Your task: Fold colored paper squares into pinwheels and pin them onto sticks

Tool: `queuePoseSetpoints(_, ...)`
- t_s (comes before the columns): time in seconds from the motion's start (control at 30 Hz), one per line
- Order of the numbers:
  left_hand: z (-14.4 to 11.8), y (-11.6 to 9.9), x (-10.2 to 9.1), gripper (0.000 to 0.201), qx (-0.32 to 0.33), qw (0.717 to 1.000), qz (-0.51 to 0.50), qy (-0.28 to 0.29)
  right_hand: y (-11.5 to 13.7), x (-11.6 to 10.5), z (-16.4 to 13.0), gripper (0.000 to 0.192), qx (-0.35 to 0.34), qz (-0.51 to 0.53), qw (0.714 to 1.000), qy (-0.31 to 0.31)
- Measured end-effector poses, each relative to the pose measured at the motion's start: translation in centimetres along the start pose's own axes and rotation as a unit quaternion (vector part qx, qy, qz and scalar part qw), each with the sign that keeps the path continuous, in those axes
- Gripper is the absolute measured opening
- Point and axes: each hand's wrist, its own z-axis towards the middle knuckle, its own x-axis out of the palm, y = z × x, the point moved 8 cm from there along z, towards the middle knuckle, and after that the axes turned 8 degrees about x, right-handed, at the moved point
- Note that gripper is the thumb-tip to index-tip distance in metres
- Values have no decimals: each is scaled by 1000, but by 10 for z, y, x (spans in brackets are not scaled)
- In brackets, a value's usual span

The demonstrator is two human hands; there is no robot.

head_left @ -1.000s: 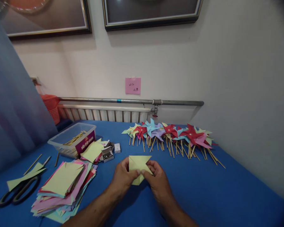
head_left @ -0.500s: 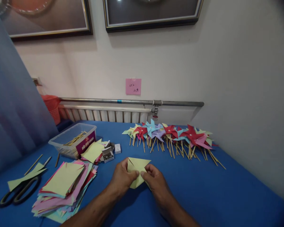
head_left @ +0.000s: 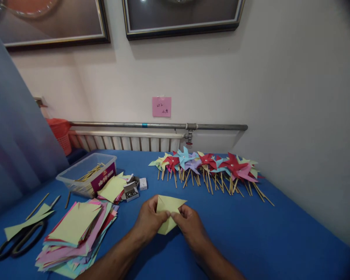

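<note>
far to the left of both hands, dark-handled scissors lie under a folded pale yellow-green scrap, with a thin stick just beyond them. nearer, left of the left forearm, sits an uneven stack of coloured paper, a pale yellow sheet on top. farther off, beyond that stack, a clear plastic box with a purple label holds more sticks. between the box and the left hand are a smaller pile of paper, an open little box of metal pins and a small white box.

the left hand pinches the left side of a pale yellow paper piece, thumb in front, fingers mostly hidden behind. the piece is held up between the hands, over the blue cover, one corner pointing out above the right hand. the right hand grips its right side the same way, the two thumb tips close together near the middle.

the paper should be almost weightless, thin and bendable, not very slippery, but easy to crease or tear at narrow points. a light pinch on the broad parts near the middle looks safest, with little pull on the corners.

beyond the right hand, and off to its right, a row of paper pinwheels lies with sticks toward the hands.
</note>
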Motion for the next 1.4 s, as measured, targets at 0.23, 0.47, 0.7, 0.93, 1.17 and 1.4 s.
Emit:
queuePoseSetpoints(0.23, 2, -20, -19, 29, 9, 998, 35, -52, -4, 1, -4, 16, 10, -55, 998, -24)
queuePoseSetpoints(0.47, -6, -62, -17, 14, 220, 935, 275, -31, 5, 3, -11, 13, -13, -110, 992, -53)
queuePoseSetpoints(0.7, -13, -65, -10, 14, 294, 871, 393, -16, 4, -2, -12, 15, -7, -101, 992, -74)
queuePoseSetpoints(0.93, -39, -79, 9, 17, 475, 704, 526, -36, 9, -1, -13, 18, -20, -91, 993, -74)
queuePoseSetpoints(1.17, -50, -85, 21, 20, 510, 662, 549, -30, 6, -1, -10, 18, -17, -20, 999, -39)
queuePoseSetpoints(1.4, -50, -81, 31, 25, 550, 640, 538, 4, 5, -3, -9, 17, -11, 10, 999, -32)
